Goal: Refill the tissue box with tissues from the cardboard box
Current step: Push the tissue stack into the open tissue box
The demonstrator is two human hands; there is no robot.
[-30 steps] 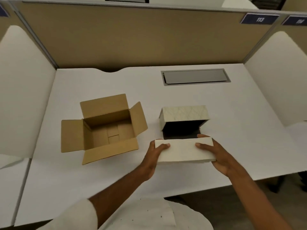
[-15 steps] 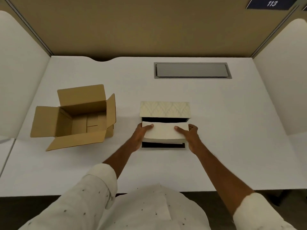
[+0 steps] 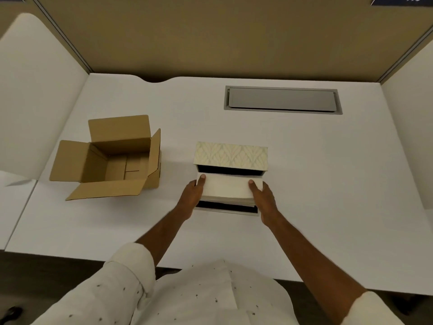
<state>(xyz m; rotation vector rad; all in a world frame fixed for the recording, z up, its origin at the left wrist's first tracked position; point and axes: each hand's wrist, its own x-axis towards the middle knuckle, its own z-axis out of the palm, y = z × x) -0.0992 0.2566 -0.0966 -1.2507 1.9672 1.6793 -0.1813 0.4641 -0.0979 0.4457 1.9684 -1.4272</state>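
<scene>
A stack of white tissues [image 3: 226, 189] sits partly inside the open tissue box [image 3: 230, 157], a cream patterned box with a dark interior and its lid flipped up at the back. My left hand [image 3: 192, 198] grips the stack's left end and my right hand [image 3: 262, 195] grips its right end. Dark gaps of the box's inside show behind and in front of the stack. The brown cardboard box [image 3: 112, 158] stands to the left with its flaps open, and I see no tissues inside it.
Everything rests on a white desk [image 3: 328, 184] enclosed by tan partition walls. A grey cable hatch [image 3: 282, 99] lies flush in the desk at the back right. White side panels stand at the left and right edges.
Both hands carried the tissue stack from in front of the tissue box to over and into its opening. The camera tilted down and closer.
</scene>
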